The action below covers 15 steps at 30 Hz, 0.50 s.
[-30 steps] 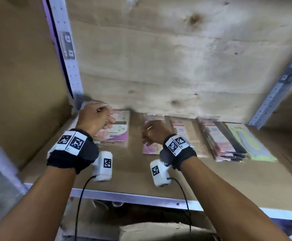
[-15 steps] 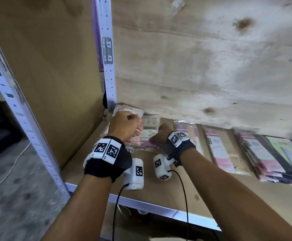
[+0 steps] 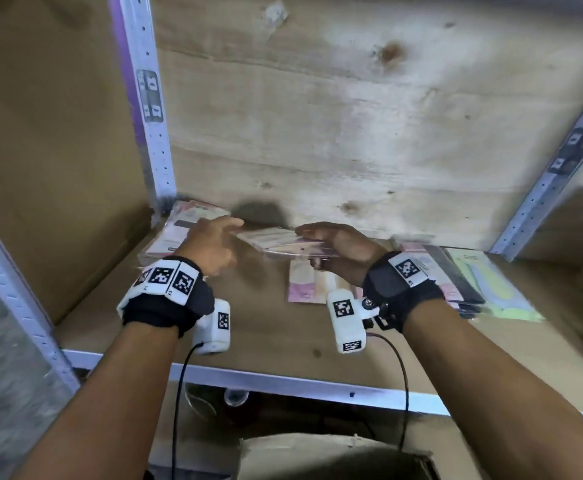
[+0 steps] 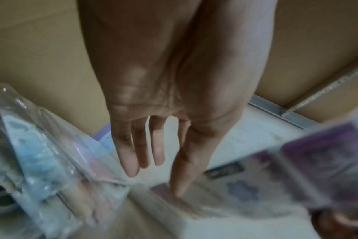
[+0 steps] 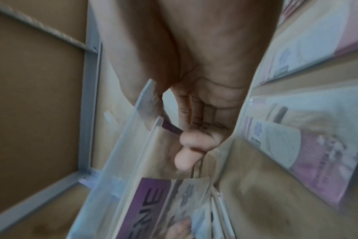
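On a wooden shelf [image 3: 269, 337] lie flat packets in clear plastic sleeves. My right hand [image 3: 309, 237] grips a thin bundle of these packets [image 3: 276, 242] and holds it level above the shelf. In the right wrist view my right hand's [image 5: 186, 145] fingers curl round the edge of the purple-labelled packets [image 5: 149, 202]. My left hand [image 3: 229, 226] is at the bundle's left end, fingers straight. In the left wrist view one fingertip of my left hand [image 4: 153, 161] touches a blurred packet [image 4: 225, 186].
A stack of packets [image 3: 179, 233] lies at the back left corner by the metal upright [image 3: 148, 98]. One pink packet [image 3: 304, 282] lies under my hands, and more stacks [image 3: 456, 282] and a green packet [image 3: 498, 289] to the right. A cardboard box [image 3: 318, 455] sits below the shelf edge.
Both hands have left the back-left stack. My right hand has lifted a bundle of packets up and to the right. My left hand has opened.
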Each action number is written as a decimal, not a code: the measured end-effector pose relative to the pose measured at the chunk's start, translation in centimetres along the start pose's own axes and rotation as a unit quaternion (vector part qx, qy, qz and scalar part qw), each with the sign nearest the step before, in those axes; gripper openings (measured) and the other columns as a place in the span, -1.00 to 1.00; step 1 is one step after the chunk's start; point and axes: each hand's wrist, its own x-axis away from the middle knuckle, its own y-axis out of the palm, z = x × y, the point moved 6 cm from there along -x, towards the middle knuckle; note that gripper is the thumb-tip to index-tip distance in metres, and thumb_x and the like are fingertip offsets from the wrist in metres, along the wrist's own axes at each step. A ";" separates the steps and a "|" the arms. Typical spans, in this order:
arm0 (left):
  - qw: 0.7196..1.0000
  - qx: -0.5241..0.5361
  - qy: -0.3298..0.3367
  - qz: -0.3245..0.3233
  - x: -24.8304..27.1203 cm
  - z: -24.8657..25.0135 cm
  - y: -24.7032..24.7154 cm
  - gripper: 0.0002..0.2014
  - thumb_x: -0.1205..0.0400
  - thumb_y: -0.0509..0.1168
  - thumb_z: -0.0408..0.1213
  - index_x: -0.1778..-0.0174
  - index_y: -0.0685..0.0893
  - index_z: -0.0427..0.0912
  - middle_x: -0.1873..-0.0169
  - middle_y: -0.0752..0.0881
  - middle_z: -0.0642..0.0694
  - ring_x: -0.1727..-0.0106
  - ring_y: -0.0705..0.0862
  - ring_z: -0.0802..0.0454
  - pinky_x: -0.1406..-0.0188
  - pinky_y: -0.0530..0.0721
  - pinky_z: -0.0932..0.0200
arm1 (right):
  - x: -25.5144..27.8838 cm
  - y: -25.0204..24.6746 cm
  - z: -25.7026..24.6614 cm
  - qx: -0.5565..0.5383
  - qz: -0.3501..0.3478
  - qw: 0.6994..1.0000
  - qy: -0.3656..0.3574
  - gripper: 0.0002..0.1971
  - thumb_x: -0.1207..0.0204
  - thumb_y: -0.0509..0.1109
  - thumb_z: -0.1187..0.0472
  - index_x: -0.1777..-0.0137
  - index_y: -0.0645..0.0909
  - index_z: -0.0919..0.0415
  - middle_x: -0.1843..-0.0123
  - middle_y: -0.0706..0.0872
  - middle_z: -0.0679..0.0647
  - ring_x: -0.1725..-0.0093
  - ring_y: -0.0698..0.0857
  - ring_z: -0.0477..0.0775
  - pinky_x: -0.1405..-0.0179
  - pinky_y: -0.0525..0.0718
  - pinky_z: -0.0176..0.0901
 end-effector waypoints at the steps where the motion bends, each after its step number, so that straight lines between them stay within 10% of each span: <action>1: 1.000 -0.008 0.014 0.001 0.4 0.8 0.5 -0.36 -0.46 0.53 -0.36 -0.47 0.58 0.07 -0.40 0.55 -0.20 -0.39 0.57 -0.17 -0.37 0.59 -0.03 | 1.0 -0.7 -0.3 -0.015 -0.007 1.000 0.008 -0.70 -0.61 0.38 0.34 -0.32 0.67 0.37 -0.03 0.73 0.10 0.18 0.70 0.02 0.23 0.65 -0.22; 4: 0.997 0.019 0.074 0.032 1.3 3.6 1.7 -0.62 -0.44 0.60 -0.11 -0.18 0.77 0.10 -0.22 0.68 -0.15 -0.32 0.60 -0.13 -0.40 0.54 -0.03 | 3.8 -2.6 -0.8 -0.068 -0.036 0.997 0.032 -0.74 -0.64 0.37 0.21 -0.27 0.68 0.28 0.11 0.81 0.06 0.30 0.74 0.00 0.30 0.63 -0.30; 9: 0.976 0.059 0.177 0.111 3.1 8.1 3.1 -0.79 -0.47 0.57 -0.08 0.26 0.78 -0.15 0.27 0.68 -0.15 0.21 0.64 -0.12 0.23 0.43 0.14 | 6.7 -6.3 -1.4 -0.158 -0.043 0.986 0.032 -0.52 -0.64 0.30 -0.13 -0.10 0.63 0.36 0.18 0.75 0.25 0.28 0.69 0.12 0.37 0.67 -0.23; 15: 0.970 0.121 0.203 0.062 4.1 10.9 6.5 -0.73 -0.56 0.49 -0.05 -0.02 0.84 -0.17 0.13 0.86 -0.11 0.17 0.77 -0.07 0.09 0.70 -0.04 | 8.4 -10.4 -0.2 -0.229 0.029 0.972 -0.047 -0.70 -0.73 0.19 -0.02 0.11 0.52 0.18 0.29 0.63 0.16 0.35 0.56 0.10 0.31 0.48 -0.15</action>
